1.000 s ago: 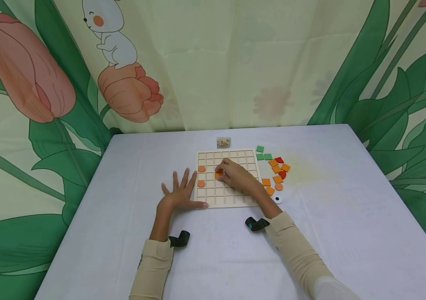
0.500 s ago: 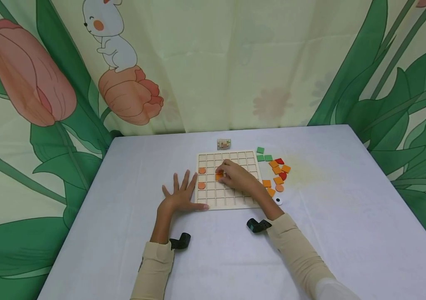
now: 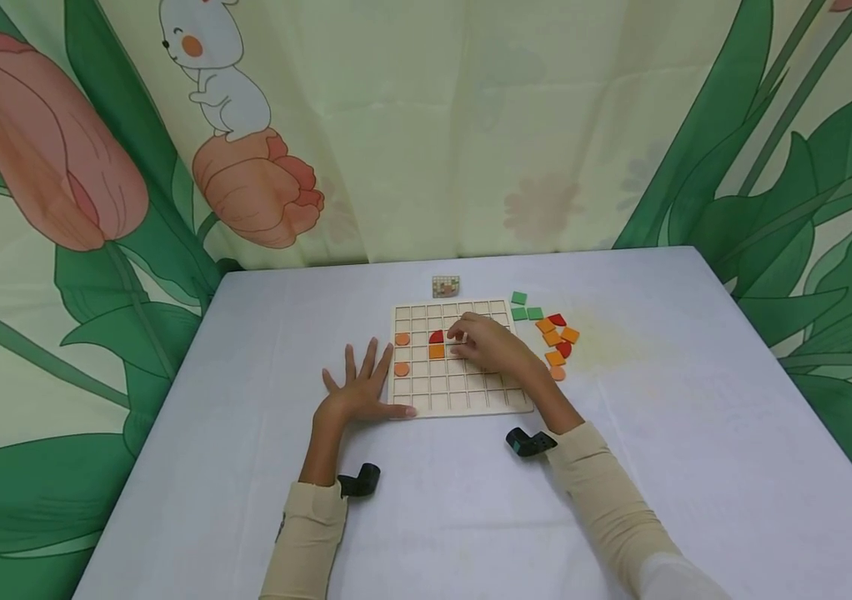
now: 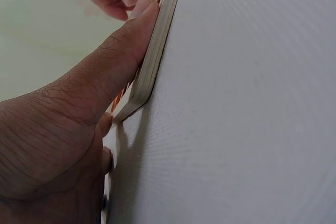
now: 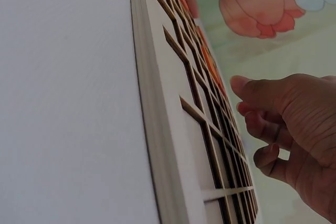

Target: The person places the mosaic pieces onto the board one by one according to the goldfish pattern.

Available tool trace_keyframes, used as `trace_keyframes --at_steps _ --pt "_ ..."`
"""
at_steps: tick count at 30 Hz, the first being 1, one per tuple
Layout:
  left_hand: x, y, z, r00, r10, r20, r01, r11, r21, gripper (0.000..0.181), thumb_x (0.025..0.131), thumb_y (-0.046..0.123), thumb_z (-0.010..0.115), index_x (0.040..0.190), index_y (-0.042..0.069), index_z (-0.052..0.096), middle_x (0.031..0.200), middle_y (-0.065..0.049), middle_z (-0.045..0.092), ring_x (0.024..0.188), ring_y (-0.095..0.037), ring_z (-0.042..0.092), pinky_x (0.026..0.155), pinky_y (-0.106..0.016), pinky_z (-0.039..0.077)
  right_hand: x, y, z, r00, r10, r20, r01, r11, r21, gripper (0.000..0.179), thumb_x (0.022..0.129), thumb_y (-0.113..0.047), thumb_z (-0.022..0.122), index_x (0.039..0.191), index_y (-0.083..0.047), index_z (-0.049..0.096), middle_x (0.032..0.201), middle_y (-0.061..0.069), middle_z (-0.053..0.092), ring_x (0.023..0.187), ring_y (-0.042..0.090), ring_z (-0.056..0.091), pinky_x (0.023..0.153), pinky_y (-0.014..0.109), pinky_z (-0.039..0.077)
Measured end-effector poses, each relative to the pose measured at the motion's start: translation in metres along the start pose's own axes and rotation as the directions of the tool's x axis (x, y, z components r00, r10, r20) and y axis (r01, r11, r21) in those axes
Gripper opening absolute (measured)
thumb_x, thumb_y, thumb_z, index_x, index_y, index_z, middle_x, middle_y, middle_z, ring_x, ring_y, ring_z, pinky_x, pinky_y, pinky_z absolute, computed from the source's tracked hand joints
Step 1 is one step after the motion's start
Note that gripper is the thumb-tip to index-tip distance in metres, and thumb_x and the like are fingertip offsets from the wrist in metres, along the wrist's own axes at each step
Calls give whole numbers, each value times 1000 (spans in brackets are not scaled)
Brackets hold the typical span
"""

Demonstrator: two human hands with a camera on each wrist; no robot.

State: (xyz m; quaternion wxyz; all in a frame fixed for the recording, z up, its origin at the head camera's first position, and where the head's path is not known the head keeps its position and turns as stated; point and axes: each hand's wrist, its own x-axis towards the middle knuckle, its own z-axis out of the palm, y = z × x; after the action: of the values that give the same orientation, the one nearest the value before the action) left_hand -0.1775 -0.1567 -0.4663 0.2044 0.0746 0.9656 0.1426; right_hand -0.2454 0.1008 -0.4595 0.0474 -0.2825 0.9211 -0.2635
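Note:
A wooden grid board point(image 3: 463, 408) lies on the table under both hands. My left hand point(image 3: 357, 396) spreads its fingers at the board's left edge; its thumb rests on the near left corner, as the left wrist view also shows. Over the middle of the board hovers my right hand point(image 3: 489, 343), fingers loosely bent and nothing between them in the right wrist view. Just left of its fingertips, a red rounded piece point(image 3: 436, 337) sits in a cell directly above an orange square tile point(image 3: 437, 352). Two orange discs point(image 3: 403, 369) occupy cells near the left edge.
Right of the board lie loose orange squares point(image 3: 569, 334), red pieces point(image 3: 557, 320), an orange disc point(image 3: 557, 373) and green squares point(image 3: 519, 297). A small patterned card point(image 3: 446, 286) stands beyond the board. A patterned curtain point(image 3: 426, 125) hangs behind the table point(image 3: 696, 467).
My right hand has let go of the orange square tile and shifted right, uncovering it and the red piece. Its forearm now hides some loose pieces. The left hand stays put.

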Motion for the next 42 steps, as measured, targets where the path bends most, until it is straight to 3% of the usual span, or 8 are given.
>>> trace_keyframes --at_steps 17,25,34,42 --pt "-3 2 -5 1000 14 -7 -14 1000 -18 121 72 72 70 159 24 0 165 -7 -15 146 -44 -24 103 -80 -7 -32 36 -20 997 66 -29 -66 998 -17 20 92 -19 69 108 -8 70 100 5 66 90 20 59 83 35 54" --pt "-5 4 -6 1000 9 -6 -9 1000 -17 121 72 70 71 159 24 0 165 -7 -14 146 -44 -24 104 -80 -7 -54 47 -31 989 145 -13 -146 989 -25 22 92 -22 69 110 -8 70 101 5 64 89 18 57 79 30 52" --pt "-3 3 -5 1000 14 -5 -14 1000 -25 121 72 71 70 159 25 0 165 -6 -15 146 -44 -25 103 -80 -7 -77 55 -40 992 114 -52 -116 992 -46 18 90 -17 71 103 -5 70 94 5 63 82 16 57 72 28 51" --pt "0 1 -1 1000 6 8 -5 1000 -27 123 71 73 70 158 26 -2 165 -6 -16 145 -43 -27 103 -80 -8 -101 60 -44 993 118 -14 -119 992 -32 17 86 -18 75 97 -7 69 86 0 62 77 13 54 69 25 49"
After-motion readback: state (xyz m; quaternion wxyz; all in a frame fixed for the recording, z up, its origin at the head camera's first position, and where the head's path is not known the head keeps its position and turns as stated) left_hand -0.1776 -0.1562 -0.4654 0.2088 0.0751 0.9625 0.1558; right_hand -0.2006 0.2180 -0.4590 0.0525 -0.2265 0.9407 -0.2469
